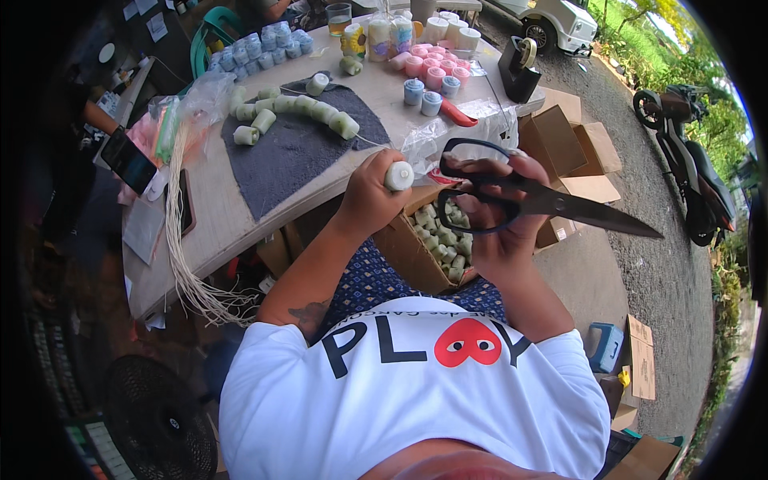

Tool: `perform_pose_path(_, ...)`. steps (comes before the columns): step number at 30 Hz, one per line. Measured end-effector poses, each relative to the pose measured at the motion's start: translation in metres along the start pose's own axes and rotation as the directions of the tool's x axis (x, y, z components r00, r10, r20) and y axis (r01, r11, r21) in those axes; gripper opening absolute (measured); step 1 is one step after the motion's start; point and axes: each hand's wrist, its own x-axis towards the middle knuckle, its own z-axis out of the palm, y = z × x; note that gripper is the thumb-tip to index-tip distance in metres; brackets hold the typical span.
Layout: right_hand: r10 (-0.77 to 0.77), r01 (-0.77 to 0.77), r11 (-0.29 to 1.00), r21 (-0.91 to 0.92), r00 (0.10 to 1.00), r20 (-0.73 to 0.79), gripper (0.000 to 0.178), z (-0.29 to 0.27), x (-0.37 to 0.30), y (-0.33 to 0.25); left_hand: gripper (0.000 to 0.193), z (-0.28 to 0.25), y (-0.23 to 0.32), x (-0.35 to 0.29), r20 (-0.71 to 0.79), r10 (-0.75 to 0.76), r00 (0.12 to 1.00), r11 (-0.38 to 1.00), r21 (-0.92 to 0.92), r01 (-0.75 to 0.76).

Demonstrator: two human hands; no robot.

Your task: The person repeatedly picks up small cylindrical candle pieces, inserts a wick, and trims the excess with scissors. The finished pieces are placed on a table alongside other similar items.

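Note:
My left hand (373, 195) is closed round a small white-and-green candle (398, 176), its round end facing up. A thin pale wick runs from that hand to a row of pale green candles (302, 106) on a dark grey cloth (312, 160). In my right hand (506, 204) are large scissors (576, 210) with dark loop handles. Their blades look closed and point right, away from the candle. Below and between my hands, an open cardboard box (412, 252) holds many more green candles (442, 240).
Blue candles (264, 48), pink candles (432, 64) and a black tape dispenser (520, 68) stand on the table (240, 240). White wicks (180, 232) hang over its left edge. Open cartons (560, 140) stand to the right. Another person's hand holds a phone (128, 160) at left.

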Motion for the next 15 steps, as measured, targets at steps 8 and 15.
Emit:
perform_pose_path(8,-0.03,0.031,0.999,-0.043,0.999,0.029,0.058,0.003,-0.001,0.011,0.032,0.003,0.01,-0.001,0.019,-0.019,1.0,1.0,-0.019,0.019)
perform_pose_path(15,-0.013,0.013,1.0,-0.016,1.0,-0.008,0.061,0.003,-0.001,0.015,0.032,0.005,0.002,0.002,0.022,0.004,1.0,1.0,-0.019,-0.003)
